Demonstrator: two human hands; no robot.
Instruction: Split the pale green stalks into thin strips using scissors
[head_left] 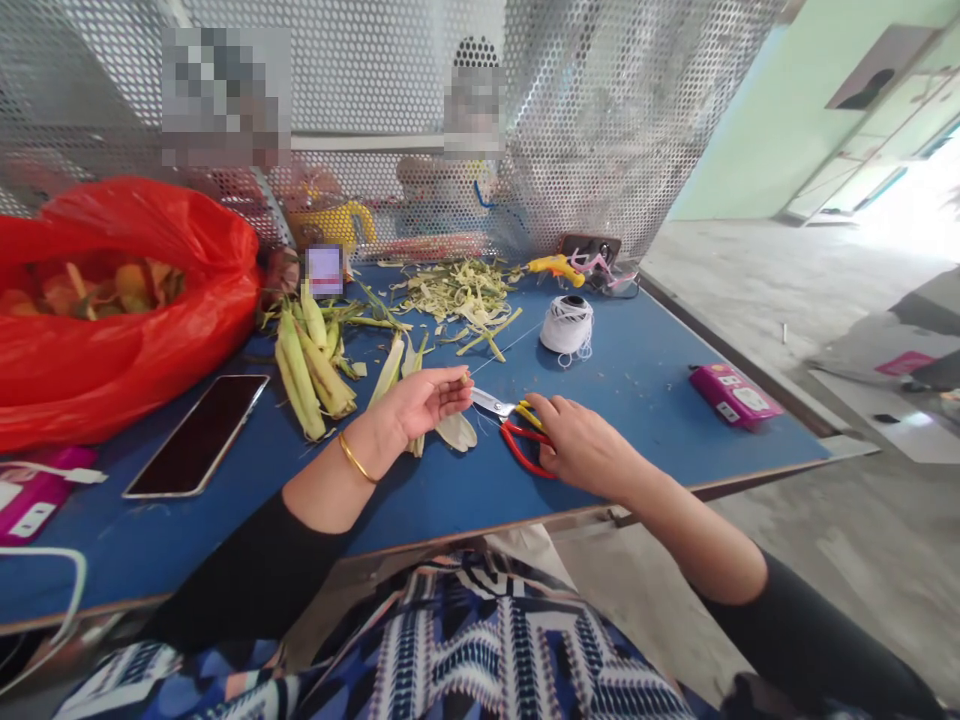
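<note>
Head view: our left hand is over the blue worktop, with its fingers curled in and the tips pinching a tiny brown-green bit, too small for us to name. Our right hand is wrapped around the red and yellow handles of the scissors. The blades point left, right up by the pinching tips; we cannot tell if they touch. A thin white thread runs from near those tips to the white spool, which stands past the scissors. Pale leaves lie under our left hand. Green husks lie to the left, near a black phone. A pile of scraps is farther back. A big red bag sits at the left.
</note>
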